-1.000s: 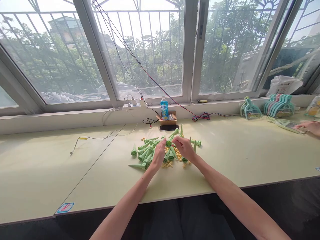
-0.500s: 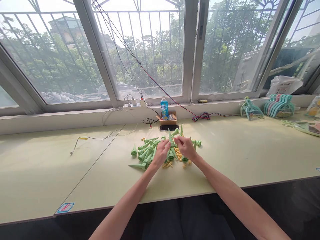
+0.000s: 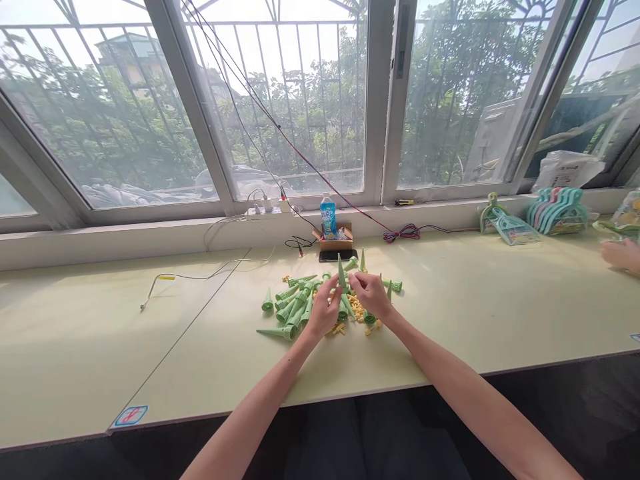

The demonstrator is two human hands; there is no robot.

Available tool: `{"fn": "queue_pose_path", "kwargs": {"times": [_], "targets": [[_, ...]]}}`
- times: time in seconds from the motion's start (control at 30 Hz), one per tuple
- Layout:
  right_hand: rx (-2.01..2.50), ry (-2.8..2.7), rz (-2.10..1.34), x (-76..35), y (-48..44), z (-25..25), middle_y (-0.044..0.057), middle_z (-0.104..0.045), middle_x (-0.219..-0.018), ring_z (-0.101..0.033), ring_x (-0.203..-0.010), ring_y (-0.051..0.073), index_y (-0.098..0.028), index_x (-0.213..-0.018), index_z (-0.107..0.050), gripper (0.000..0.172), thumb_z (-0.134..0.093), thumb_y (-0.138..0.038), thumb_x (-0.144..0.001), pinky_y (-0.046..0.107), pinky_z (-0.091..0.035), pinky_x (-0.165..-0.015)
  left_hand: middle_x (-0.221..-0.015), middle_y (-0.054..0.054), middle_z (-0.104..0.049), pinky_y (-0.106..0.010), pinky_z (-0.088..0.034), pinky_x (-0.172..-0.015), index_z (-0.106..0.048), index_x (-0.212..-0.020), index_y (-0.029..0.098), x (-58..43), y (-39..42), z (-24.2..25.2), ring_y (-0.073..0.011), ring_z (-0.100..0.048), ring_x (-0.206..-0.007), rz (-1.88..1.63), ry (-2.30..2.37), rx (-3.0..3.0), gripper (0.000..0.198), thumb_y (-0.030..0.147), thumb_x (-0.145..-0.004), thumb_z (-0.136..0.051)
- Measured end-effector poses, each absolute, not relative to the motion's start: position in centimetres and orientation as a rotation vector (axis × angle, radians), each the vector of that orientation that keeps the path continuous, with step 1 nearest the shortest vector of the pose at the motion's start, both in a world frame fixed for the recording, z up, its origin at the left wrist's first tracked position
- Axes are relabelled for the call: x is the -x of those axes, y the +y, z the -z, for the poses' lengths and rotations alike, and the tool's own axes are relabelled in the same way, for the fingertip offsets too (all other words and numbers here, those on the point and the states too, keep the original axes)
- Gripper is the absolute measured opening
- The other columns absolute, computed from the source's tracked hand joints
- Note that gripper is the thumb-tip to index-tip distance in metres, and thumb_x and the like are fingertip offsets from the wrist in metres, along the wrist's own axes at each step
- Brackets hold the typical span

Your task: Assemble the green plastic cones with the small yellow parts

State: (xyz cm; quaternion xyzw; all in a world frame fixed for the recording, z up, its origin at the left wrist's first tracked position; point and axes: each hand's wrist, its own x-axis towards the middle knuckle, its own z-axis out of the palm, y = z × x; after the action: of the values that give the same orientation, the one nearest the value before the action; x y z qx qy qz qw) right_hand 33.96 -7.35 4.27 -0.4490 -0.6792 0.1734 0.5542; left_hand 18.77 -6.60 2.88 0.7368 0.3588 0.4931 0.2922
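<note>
Green spike point(image 3: 341, 272): over the middle of the heap, tip up, wide end low and partly behind fingers. Left hand point(image 3: 325, 310) pinches it near that end between thumb and fingers, a hold that seems meant to leave the tip free and turn one side rightward. Right hand point(image 3: 371, 293) is curled, fingertips just beside the spike; cannot tell whether it pinches anything.

Around and below: other spikes point(image 3: 295, 310), most lying on their sides, massed to the left. A few stand on their wide ends, presumably because that end is a steady foot. Yellow pieces point(image 3: 359, 310) are scattered among them, mostly under and between the hands, probably for short reach.

Beyond the heap: phone point(image 3: 339, 256) flat on the worktop point(image 3: 450, 293); behind it a box point(image 3: 336, 245) with a bottle point(image 3: 329, 217) upright in it, likely for support.

Far right: hangers point(image 3: 557, 213) bunched by the sill; co-worker's hand point(image 3: 621, 255) well apart.
</note>
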Motion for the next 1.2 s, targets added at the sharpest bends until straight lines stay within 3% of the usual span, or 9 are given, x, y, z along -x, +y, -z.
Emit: {"fn": "queue_pose_path", "kwargs": {"times": [0.37,0.57,1.2], "targets": [[0.952,-1.698,-0.546,-33.8,-7.6,-4.4,-0.005,-0.034,-0.053,-0.030,-0.050,0.009,-0.019,-0.062,-0.046,0.046,-0.051,-0.053,-0.091,0.025,-0.024,-0.047,-0.110,-0.007,-0.071,-0.032,-0.052,-0.083,-0.061,-0.126,0.022,-18.9,-7.5,-4.0,-0.0214,-0.064,-0.099,-1.321,1.032,-1.912,0.039,0.040,-0.096,-0.043],[0.913,-1.747,-0.569,-33.8,-7.7,-4.2,-0.005,-0.034,-0.055,-0.029,-0.051,0.009,-0.019,-0.062,-0.040,0.047,-0.053,-0.054,-0.090,0.025,-0.024,-0.048,-0.111,-0.006,-0.070,-0.032,-0.049,-0.088,-0.062,-0.126,0.023,-18.9,-7.5,-4.0,-0.0206,-0.064,-0.100,-1.338,1.020,-1.935,0.037,0.035,-0.096,-0.043],[0.941,-1.840,-0.418,-34.0,-7.7,-3.9,-0.006,-0.034,-0.053,-0.027,-0.050,0.009,-0.021,-0.061,-0.035,0.048,-0.049,-0.054,-0.093,0.025,-0.025,-0.049,-0.098,-0.005,-0.070,-0.033,-0.047,-0.083,-0.064,-0.124,0.023,-18.3,-7.1,-3.2,-0.0199,-0.061,-0.088,-1.239,1.155,-2.015,0.040,0.039,-0.096,-0.040]]}}
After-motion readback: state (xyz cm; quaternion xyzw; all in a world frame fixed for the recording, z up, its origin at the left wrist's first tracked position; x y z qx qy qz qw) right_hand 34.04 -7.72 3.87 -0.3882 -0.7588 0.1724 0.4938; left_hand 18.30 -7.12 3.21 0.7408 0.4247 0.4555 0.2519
